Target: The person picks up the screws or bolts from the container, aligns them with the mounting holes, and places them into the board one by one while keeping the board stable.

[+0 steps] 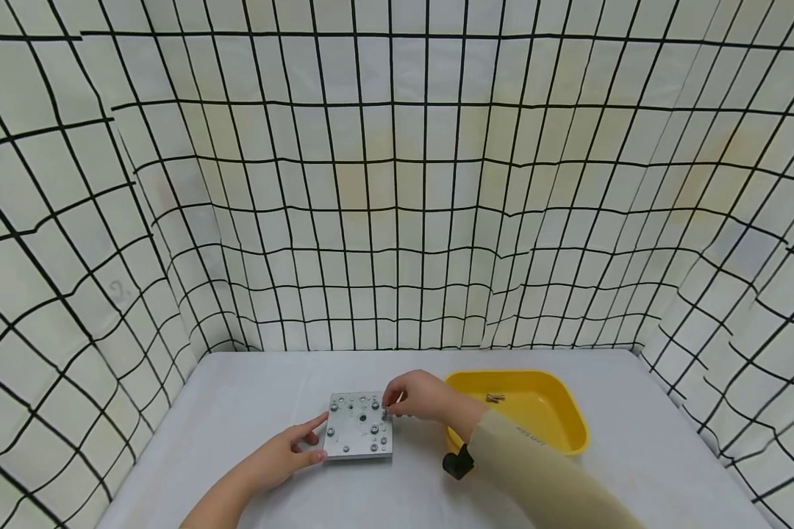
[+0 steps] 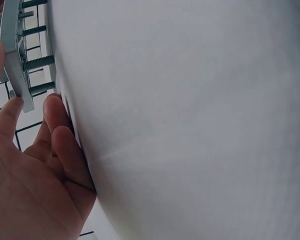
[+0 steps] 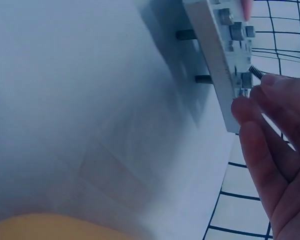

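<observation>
A square metal plate (image 1: 353,441) stands on the white table, with several screws in its holes. Their threaded ends (image 2: 38,62) stick out under it, seen in the left wrist view. My left hand (image 1: 281,455) rests at the plate's left side, index finger and thumb touching its edge; the other fingers are bent near the tabletop. Over the plate's far right corner, my right hand (image 1: 423,397) pinches a small screw (image 3: 256,72) between thumb and fingertips. In the right wrist view its thread slants toward the plate's top; the fingers hide its head.
To the right stands a yellow tray (image 1: 572,419), partly behind my right forearm, with a few loose screws (image 1: 495,398) inside. A black strap piece (image 1: 459,463) is at my right wrist. White cloth with a black grid (image 1: 410,184) walls the table's back and sides.
</observation>
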The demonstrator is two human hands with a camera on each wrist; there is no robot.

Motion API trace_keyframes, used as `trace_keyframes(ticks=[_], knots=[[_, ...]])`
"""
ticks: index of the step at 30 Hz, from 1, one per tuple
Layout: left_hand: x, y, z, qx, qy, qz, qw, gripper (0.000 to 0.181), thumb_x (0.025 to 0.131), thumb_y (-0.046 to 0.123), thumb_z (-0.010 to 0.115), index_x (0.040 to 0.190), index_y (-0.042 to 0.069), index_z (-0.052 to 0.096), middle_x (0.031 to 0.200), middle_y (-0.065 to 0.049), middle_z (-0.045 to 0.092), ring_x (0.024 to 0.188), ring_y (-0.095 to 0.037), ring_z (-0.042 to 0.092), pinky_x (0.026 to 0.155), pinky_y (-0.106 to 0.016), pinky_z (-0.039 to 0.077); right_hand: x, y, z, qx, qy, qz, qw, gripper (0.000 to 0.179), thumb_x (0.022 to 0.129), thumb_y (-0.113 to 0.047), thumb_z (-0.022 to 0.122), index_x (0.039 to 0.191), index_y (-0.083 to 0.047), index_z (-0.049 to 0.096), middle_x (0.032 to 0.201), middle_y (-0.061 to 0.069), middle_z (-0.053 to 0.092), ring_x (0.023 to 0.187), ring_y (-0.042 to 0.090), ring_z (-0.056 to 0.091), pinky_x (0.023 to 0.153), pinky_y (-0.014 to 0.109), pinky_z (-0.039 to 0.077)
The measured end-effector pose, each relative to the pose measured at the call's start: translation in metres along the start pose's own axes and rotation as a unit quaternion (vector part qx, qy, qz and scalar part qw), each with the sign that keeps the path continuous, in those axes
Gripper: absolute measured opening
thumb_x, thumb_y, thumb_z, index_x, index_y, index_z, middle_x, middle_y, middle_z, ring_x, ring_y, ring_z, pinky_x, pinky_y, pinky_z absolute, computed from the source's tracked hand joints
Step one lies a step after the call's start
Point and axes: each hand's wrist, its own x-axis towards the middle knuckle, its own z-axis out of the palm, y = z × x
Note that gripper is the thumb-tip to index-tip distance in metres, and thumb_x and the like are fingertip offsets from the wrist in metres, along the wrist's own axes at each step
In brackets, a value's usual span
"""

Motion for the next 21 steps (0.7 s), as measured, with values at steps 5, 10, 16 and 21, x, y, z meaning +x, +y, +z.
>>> trace_keyframes(ticks=[5, 10, 16, 21], knots=[[0.0003, -0.0001, -0.0001, -0.004, -0.001, 0.002, 1.0, 0.081, 0.081, 0.045, 0.078, 0.151, 0.019, 0.044, 0.118, -0.005, 0.058, 0.081, -0.019, 0.049, 0.067, -0.032, 0.042, 0.0028, -0.0007, 0.0052, -0.05, 0.002, -0.003, 0.9987, 0.009, 0.091, -0.02, 0.074, 0.087, -0.028, 0.072, 0.082, -0.016, 0.062, 0.079, 0.008, 0.056, 0.072, 0.024, 0.048], [0.0003, -0.0001, 0.0005, -0.006, -0.001, 0.006, 1.0, 0.082, 0.082, 0.045, 0.078, 0.151, 0.019, 0.044, 0.118, -0.005, 0.058, 0.08, -0.019, 0.049, 0.066, -0.031, 0.041, 0.0044, -0.0026, 0.0088, -0.091, 0.008, -0.012, 0.9957, 0.008, 0.091, -0.02, 0.074, 0.089, -0.028, 0.072, 0.083, -0.018, 0.062, 0.08, 0.005, 0.055, 0.073, 0.022, 0.048], [0.0006, 0.0, 0.0012, -0.001, 0.004, 0.0, 1.0, 0.08, 0.082, 0.044, 0.078, 0.151, 0.019, 0.045, 0.117, -0.005, 0.058, 0.081, -0.018, 0.049, 0.067, -0.032, 0.042, 0.0059, -0.004, 0.011, -0.136, 0.002, -0.035, 0.9901, 0.008, 0.092, -0.02, 0.073, 0.091, -0.028, 0.074, 0.084, -0.02, 0.063, 0.079, 0.004, 0.055, 0.074, 0.022, 0.048], [-0.0003, 0.0012, 0.0012, 0.001, 0.008, -0.007, 0.9999, 0.08, 0.081, 0.043, 0.079, 0.15, 0.019, 0.046, 0.117, -0.004, 0.058, 0.083, -0.018, 0.05, 0.069, -0.033, 0.042, 0.0063, -0.0052, 0.0108, -0.176, -0.008, -0.063, 0.9823, 0.01, 0.092, -0.019, 0.072, 0.095, -0.028, 0.077, 0.088, -0.019, 0.066, 0.079, 0.002, 0.055, 0.078, 0.022, 0.047]])
